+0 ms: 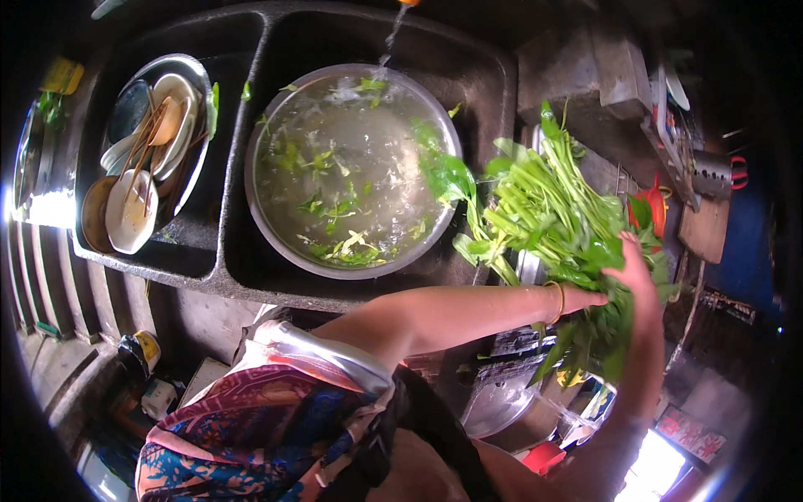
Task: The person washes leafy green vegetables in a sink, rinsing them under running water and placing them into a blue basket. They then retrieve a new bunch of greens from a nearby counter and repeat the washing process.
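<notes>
A large bunch of leafy green vegetables [546, 213] with long pale stems lies to the right of the sink, its stem ends towards the basin. My left hand [583, 300], with a yellow bangle at the wrist, reaches across to its leafy part; leaves hide some of the fingers. From the other side my right hand [635, 271] clasps the same leaves, thumb and fingers around them. A round metal basin [251, 188] full of cloudy water sits in the right sink bowl. Loose leaves [348, 245] float in it, and a stream of water [393, 37] runs in from above.
The left sink bowl holds a metal pan [204, 157] of stacked dishes [132, 210], spoons and chopsticks. A dark divider [235, 157] separates the bowls. At right are a cutting board [704, 229], a perforated metal holder [712, 169] and a red strainer [657, 210]. A round metal lid-like item [499, 405] lies below.
</notes>
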Motion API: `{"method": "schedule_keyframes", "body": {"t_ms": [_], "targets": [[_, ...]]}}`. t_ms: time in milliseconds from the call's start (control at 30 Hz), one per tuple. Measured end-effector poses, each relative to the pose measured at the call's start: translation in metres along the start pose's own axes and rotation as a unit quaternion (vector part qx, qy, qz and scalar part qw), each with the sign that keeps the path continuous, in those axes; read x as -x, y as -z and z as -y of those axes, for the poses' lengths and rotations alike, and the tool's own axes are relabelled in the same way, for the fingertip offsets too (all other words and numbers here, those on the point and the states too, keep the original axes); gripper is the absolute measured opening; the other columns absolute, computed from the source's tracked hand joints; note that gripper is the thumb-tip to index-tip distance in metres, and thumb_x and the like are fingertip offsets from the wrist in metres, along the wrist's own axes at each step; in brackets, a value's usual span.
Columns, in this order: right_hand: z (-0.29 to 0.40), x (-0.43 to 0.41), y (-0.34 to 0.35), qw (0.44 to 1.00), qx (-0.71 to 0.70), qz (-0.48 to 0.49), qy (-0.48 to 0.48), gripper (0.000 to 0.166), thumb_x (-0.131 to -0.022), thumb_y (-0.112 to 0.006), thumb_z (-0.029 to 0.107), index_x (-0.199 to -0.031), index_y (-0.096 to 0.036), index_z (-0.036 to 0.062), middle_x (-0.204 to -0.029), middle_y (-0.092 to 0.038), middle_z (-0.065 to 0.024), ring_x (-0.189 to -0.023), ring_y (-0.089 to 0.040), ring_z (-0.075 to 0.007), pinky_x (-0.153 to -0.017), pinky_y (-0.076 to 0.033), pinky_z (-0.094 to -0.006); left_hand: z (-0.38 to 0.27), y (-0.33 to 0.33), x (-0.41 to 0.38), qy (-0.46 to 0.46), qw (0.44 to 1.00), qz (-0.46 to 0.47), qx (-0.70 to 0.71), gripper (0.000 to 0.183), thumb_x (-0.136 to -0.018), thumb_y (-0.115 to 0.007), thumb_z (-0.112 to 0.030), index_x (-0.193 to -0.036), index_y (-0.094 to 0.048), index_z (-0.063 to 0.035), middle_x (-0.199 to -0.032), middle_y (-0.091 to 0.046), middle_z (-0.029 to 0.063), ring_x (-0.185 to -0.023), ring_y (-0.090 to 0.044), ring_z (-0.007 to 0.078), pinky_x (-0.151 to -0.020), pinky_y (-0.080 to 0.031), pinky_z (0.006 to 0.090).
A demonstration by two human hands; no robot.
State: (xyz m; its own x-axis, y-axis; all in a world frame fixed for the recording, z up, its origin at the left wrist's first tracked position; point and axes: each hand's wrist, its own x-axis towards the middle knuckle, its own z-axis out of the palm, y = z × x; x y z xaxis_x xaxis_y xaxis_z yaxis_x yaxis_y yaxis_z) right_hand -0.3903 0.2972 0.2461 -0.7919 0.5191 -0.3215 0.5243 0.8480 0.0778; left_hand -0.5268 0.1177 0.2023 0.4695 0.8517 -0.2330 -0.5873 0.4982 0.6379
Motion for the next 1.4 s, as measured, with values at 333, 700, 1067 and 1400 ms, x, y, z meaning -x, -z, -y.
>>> {"method": "schedule_keyframes", "body": {"t_ms": [333,700,1067,1400], "targets": [[0.001,0.023,-0.041,0.958,0.011,-0.135,-0.254,0.069,-0.051,-0.071,0.012,-0.114,-0.044,0.005,-0.117,-0.042,-0.0192,-0.112,-0.035,-0.0284,-0.092,-0.03,-0.0338,0.044,0.01,0.017,0.141,0.98,-0.06,-0.126,0.058,-0.064,-0.063,-0.048,-0.081,-0.055,0.0065,-0.069,-0.056,0.0099,-0.055,-0.054,0.0157,-0.049,-0.045,0.025],[0.192,-0.026,-0.025,0.951,0.187,-0.106,0.223,0.031,-0.072,-0.046,0.014,-0.102,-0.052,0.0139,-0.078,-0.047,-0.0008,-0.081,-0.047,-0.0144,-0.068,-0.038,-0.0277,0.099,0.0,0.011,0.105,0.981,-0.104,-0.125,0.034,-0.06,-0.073,-0.026,-0.071,-0.051,-0.001,-0.052,-0.046,0.0017,-0.039,-0.037,0.0091,-0.034,-0.028,0.023],[0.196,-0.071,-0.028,0.631,-0.74,-0.055,-0.226,0.01,-0.075,-0.058,0.016,-0.071,-0.054,0.0089,-0.063,-0.05,0.0019,-0.054,-0.042,-0.0073,-0.05,-0.033,-0.0193,0.103,0.042,0.061,0.042,0.977,-0.116,-0.172,0.046,-0.07,-0.063,-0.027,-0.103,-0.047,0.0004,-0.083,-0.056,0.0103,-0.07,-0.054,0.0163,-0.062,-0.046,0.0267],[0.266,-0.105,-0.024,0.842,-0.537,-0.039,-0.043,0.018,-0.081,-0.047,0.011,-0.09,-0.056,-0.0012,-0.075,-0.058,-0.0096,-0.064,-0.056,-0.0165,-0.057,-0.046,-0.0278,0.053,0.208,0.198,-0.114,0.697,-0.273,-0.654,0.013,-0.072,-0.053,-0.015,-0.082,-0.057,-0.0088,-0.07,-0.057,0.013,-0.064,-0.056,0.0279,-0.058,-0.046,0.0366]]}}
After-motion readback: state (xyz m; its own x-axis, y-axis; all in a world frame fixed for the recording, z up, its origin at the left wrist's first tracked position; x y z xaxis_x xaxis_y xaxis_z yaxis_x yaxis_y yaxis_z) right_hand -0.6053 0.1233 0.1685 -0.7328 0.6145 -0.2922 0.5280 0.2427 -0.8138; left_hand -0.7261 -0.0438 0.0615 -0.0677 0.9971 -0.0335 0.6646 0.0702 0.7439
